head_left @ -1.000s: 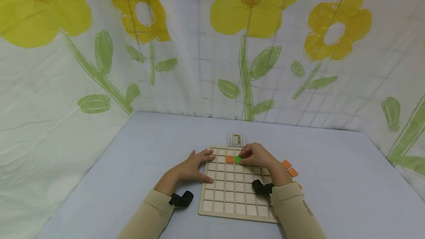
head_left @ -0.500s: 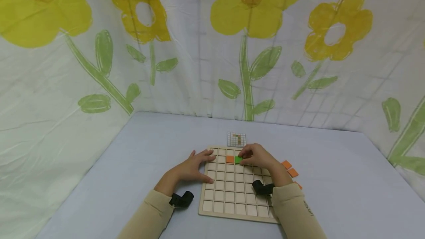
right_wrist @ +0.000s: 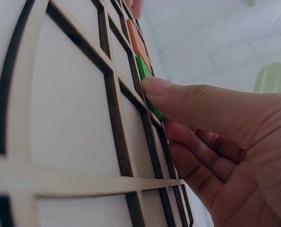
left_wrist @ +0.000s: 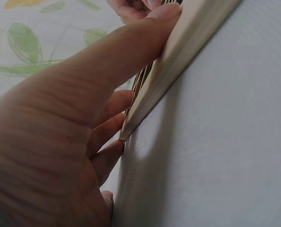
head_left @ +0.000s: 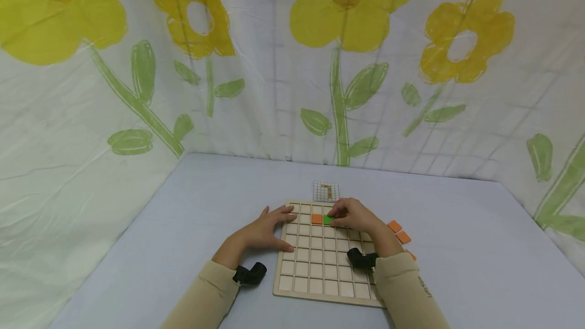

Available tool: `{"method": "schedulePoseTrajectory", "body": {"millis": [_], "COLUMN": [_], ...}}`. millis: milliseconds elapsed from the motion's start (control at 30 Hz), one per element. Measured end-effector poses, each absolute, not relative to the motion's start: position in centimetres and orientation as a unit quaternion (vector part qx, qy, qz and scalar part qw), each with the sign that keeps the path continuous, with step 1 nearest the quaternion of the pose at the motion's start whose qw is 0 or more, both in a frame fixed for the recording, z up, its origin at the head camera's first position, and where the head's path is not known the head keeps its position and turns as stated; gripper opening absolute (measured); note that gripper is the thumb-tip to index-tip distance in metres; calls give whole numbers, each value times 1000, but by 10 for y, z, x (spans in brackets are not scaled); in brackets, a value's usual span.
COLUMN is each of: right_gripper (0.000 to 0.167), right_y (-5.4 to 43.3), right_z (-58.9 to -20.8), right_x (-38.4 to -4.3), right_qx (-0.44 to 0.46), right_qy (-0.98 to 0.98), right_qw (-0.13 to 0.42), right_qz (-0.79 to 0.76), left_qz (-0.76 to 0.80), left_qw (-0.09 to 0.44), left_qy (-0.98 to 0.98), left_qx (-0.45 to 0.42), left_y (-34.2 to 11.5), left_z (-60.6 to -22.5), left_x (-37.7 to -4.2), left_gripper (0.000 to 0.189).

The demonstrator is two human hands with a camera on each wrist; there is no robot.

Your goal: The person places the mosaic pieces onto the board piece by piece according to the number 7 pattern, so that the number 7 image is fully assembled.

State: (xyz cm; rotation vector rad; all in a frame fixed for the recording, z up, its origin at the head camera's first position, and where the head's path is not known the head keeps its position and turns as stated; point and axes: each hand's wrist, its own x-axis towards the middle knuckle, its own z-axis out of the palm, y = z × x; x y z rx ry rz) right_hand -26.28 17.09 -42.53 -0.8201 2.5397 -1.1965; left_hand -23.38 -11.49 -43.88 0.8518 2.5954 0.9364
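Note:
A wooden grid board [head_left: 300, 284] lies on the table in the head view. My left hand [head_left: 262, 228] rests on its left edge, fingers spread; the left wrist view shows the thumb [left_wrist: 145, 38] on the board's rim. Toward the back of the grid, my right hand [head_left: 358, 216] pinches a green square tile [head_left: 327, 220] at one cell. From the right wrist, the thumb [right_wrist: 178, 97] presses on the green tile [right_wrist: 142, 68], which sits slightly raised above the frame strips. Beside it, an orange square tile [head_left: 317, 219] lies in the neighbouring cell.
Behind the board lies a small card [head_left: 326, 191] printed with a grid and a few coloured squares. Loose orange tiles [head_left: 403, 237] are right of the board, partly hidden by the right forearm. A flower-printed curtain [head_left: 256, 116] stands behind the table.

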Motion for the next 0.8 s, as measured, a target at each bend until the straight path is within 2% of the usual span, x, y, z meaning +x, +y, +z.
{"method": "schedulePoseTrajectory", "body": {"millis": [633,800], "right_gripper": [19,33], "right_y": [169,170], "right_z": [-427,-418], "right_x": [-264,-265], "right_qx": [-267,-264], "right_qy": [873,881], "right_qw": [113,117], "right_qz": [-393,-374], "left_qz": [325,327], "left_qw": [129,125], "left_qy": [891,891], "left_qx": [289,289], "left_y": [-115,-115], "left_z": [-438,-439], "left_x": [-233,-234], "left_gripper": [81,80]}}
